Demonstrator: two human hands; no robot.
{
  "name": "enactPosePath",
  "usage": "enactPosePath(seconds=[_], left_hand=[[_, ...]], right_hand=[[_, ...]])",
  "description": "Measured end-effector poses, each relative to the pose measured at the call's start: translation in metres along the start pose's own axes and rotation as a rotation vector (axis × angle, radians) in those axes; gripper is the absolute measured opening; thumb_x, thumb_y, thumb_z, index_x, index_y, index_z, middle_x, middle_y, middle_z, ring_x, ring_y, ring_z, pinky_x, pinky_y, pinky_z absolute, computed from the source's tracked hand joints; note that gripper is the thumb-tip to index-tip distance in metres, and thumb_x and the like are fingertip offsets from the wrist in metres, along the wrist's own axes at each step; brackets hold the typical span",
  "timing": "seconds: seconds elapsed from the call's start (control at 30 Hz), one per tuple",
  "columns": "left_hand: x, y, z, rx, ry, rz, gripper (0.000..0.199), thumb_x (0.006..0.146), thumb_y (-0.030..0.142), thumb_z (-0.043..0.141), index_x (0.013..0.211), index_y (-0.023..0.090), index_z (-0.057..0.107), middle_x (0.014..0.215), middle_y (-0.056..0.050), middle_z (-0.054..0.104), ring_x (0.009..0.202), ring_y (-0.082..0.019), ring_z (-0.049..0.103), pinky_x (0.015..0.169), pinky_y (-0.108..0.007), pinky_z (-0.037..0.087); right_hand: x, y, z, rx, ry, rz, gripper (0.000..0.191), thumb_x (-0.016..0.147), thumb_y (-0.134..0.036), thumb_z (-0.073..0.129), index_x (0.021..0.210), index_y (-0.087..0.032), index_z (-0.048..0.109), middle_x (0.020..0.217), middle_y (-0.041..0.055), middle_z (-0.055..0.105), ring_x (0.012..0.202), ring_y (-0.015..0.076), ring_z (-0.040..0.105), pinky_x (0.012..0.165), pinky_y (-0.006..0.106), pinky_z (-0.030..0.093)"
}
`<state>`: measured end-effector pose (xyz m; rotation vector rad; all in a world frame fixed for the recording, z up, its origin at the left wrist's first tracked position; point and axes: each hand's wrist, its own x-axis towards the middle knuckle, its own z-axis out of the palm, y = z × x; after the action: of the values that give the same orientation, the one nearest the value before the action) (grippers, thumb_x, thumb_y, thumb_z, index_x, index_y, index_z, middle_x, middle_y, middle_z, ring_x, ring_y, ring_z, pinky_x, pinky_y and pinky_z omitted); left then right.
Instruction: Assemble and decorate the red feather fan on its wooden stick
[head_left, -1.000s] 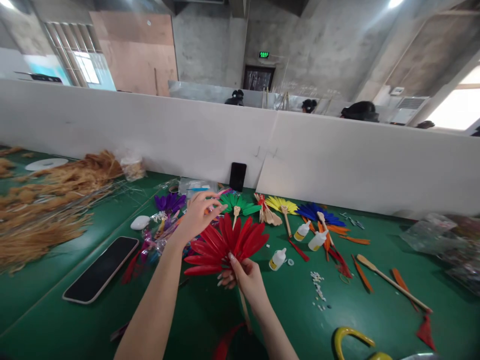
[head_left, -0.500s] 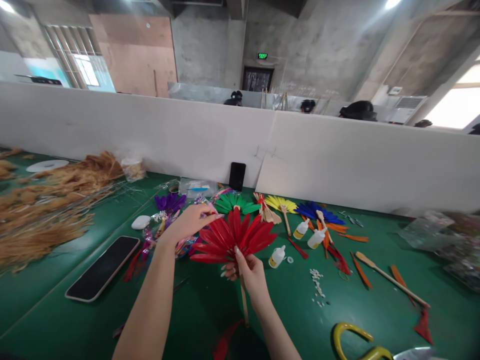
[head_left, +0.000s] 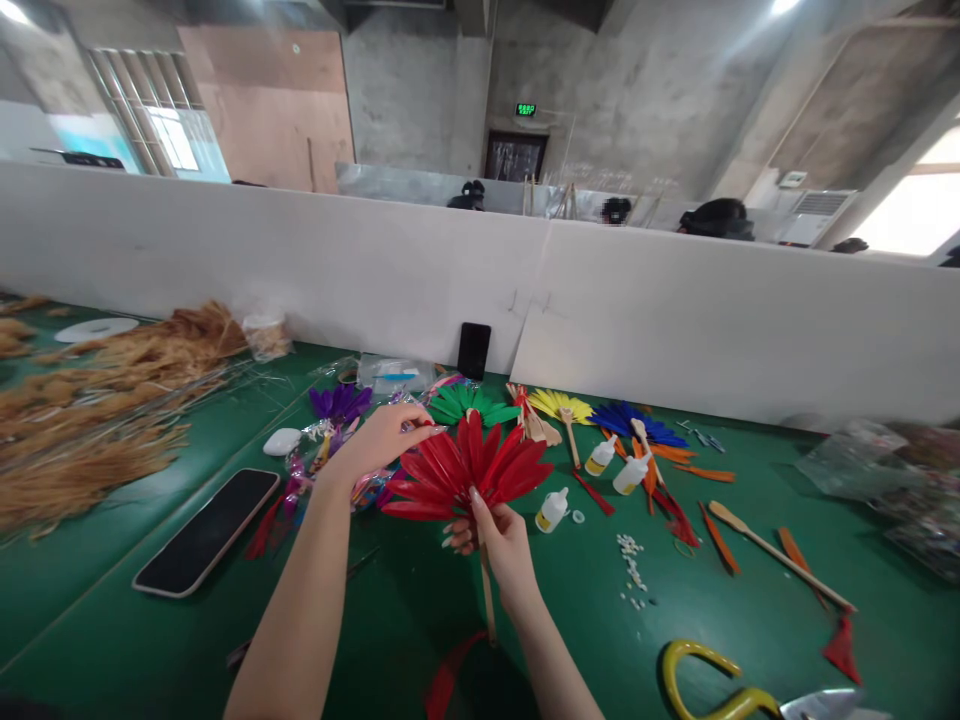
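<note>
A red feather fan (head_left: 480,465) with a thin wooden handle (head_left: 488,605) is held up over the table. My right hand (head_left: 499,545) is closed on it where the feathers meet the handle, thumb on the near face and fingers behind. My left hand (head_left: 386,435) pinches at the tip of a feather on the fan's upper left edge. From the handle's lower end hangs a red tassel (head_left: 450,680). Behind the fan lie a green fan (head_left: 469,405), a yellow fan (head_left: 559,405) and a blue fan (head_left: 637,425).
Small glue bottles (head_left: 553,510) stand right of the fan, beside scattered white beads (head_left: 631,562). Yellow-handled scissors (head_left: 697,680) lie at the front right, below a wooden stick (head_left: 780,555). A phone (head_left: 210,535) and dried brown grass (head_left: 150,390) are on the left. A white partition (head_left: 375,280) borders the table.
Very little differs. My left hand has shifted slightly up at the feather tip, and the fan's upper feathers sit a touch higher. My right hand keeps its hold.
</note>
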<state>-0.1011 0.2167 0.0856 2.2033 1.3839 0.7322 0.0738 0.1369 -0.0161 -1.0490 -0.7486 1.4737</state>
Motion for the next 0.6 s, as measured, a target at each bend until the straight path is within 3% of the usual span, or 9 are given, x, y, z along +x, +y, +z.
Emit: enactPosePath(seconds=[0.6], left_hand=[[0.0022, 0.0052, 0.003, -0.044, 0.083, 0.115, 0.02, 0.087, 0.035, 0.049, 0.084, 0.02, 0.062, 0.091, -0.002, 0.057, 0.082, -0.015, 0.055, 0.076, -0.03, 0.044]], right_hand=[[0.0009, 0.0023, -0.0022, -0.012, -0.015, 0.004, 0.046, 0.064, -0.057, 0.068, 0.068, -0.013, 0.053, 0.05, 0.0052, 0.066, 0.039, 0.0138, 0.061, 0.035, 0.018, 0.041]])
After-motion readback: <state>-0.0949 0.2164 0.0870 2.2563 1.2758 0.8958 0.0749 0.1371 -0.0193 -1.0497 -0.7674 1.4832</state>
